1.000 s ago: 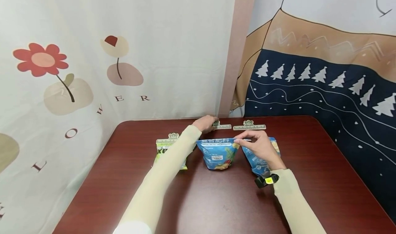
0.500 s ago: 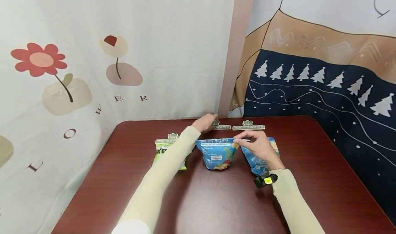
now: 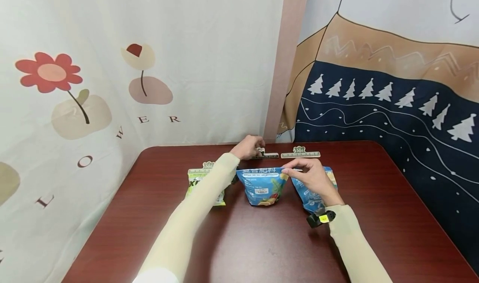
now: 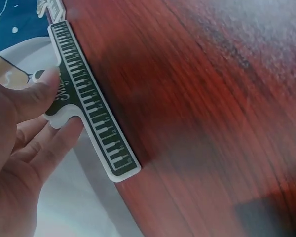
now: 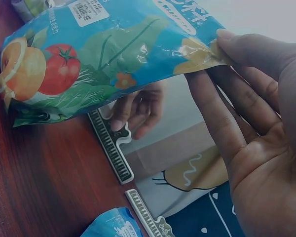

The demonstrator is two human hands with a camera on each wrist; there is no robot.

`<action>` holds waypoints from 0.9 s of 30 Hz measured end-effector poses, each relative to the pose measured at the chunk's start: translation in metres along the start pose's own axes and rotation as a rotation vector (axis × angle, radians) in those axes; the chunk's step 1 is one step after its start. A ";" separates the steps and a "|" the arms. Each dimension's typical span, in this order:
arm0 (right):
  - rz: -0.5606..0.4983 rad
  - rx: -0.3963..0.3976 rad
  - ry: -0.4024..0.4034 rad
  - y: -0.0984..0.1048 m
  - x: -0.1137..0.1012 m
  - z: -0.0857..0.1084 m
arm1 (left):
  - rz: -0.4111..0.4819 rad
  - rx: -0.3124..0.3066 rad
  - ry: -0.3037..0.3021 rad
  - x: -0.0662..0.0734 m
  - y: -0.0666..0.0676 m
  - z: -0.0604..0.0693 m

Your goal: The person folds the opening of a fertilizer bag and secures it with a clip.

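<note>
At the table's back edge my left hand point(image 3: 248, 147) pinches the handle of a piano-patterned clip point(image 3: 268, 155). In the left wrist view the thumb of that hand point(image 4: 24, 133) lies on the handle of the clip point(image 4: 96, 108), with fingers beneath. My right hand point(image 3: 315, 178) pinches the top right corner of a blue bag point(image 3: 263, 189), which stands upright mid-table. The right wrist view shows thumb and fingers of the right hand point(image 5: 266, 113) on the corner of the bag point(image 5: 113, 54), printed with a tomato and leaves.
A second piano-patterned clip point(image 3: 300, 154) lies at the back, right of the first. Another blue bag point(image 3: 309, 195) is partly behind my right hand. On the left, a green bag point(image 3: 195, 179) has a similar clip point(image 3: 198, 171) along its top, partly covered by my left sleeve.
The left hand has shifted slightly, and the clip at its fingers has tilted, its dark patterned face looking different. My right hand stays on the bag's corner.
</note>
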State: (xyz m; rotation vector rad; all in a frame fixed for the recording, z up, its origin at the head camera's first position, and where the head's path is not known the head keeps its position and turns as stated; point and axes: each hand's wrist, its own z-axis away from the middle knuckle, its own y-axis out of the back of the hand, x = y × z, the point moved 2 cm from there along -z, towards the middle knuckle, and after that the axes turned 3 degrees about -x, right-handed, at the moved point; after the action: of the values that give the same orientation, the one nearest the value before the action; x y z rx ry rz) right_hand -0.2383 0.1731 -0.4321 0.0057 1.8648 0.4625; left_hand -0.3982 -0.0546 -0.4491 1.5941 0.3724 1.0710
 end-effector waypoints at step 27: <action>-0.004 -0.027 0.012 0.002 0.003 0.000 | 0.208 0.181 0.087 0.002 0.038 0.038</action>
State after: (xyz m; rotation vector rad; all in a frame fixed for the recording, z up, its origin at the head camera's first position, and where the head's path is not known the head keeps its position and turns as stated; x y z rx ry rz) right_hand -0.2397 0.1756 -0.4338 -0.0184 1.8696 0.4858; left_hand -0.3783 -0.0887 -0.4125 1.7801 0.3766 1.2991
